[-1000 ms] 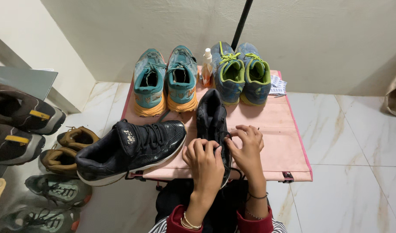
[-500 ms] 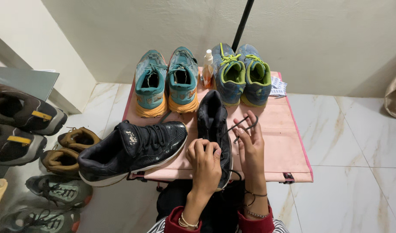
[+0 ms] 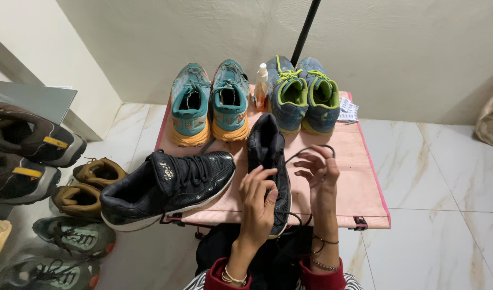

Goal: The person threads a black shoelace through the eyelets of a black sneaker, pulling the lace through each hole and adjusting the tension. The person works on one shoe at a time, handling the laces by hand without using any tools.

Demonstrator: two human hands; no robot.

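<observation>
Centre frame: my left hand [image 3: 258, 200] rests spread on the black shoe [image 3: 267, 156]; my right hand [image 3: 317, 167] pinches its black lace [image 3: 303, 152] above the pink table [image 3: 351, 182].

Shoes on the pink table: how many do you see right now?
6. Two teal-and-orange shoes and two blue-and-green shoes stand at the back, a black shoe lies sideways front left, and another black shoe sits under the hands.

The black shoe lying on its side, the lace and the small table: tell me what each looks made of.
Black shoe on its side: glossy textured upper, likely synthetic leather, with a whitish, rubber-looking sole. Lace, looped over the right hand: thin dark cord, probably woven. Small table: matte pink top, fabric or plastic, unclear. Left hand rests on the other black shoe.
</observation>
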